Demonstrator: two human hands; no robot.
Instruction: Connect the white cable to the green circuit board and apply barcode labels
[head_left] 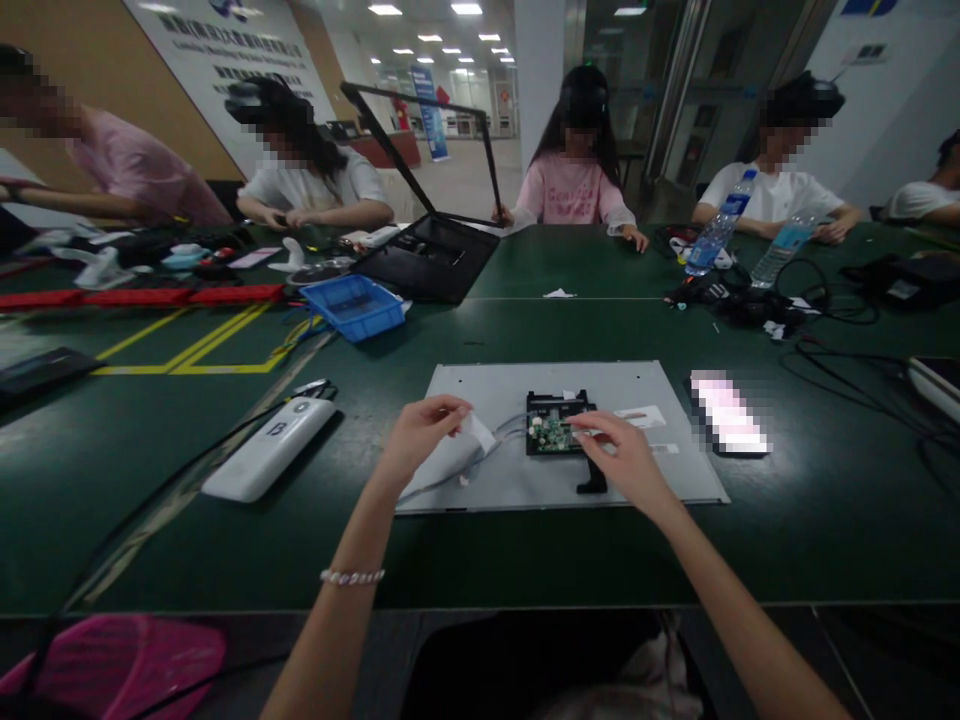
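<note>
Between the thumb and fingers of my left hand (427,428) is a small white piece of tape or paper (480,434). A flat grey-white panel (622,485) lies under both hands. On it sits a black plastic bracket (592,478) with a green circuit board (549,432) in it. My right hand (619,452) is closed, with its fingertips pinched at the board's right edge. Thin grey cables (502,438) run from the board's left side, passing under the white piece. White labels (645,415) show on the panel beyond my right hand.
Left of the panel lies a white power bank (274,450) with a black cable; right of it, a lit phone (727,412). Farther back are a blue basket (356,308), a black frame and cover (420,260), and water bottles (720,222). Several people sit across the table.
</note>
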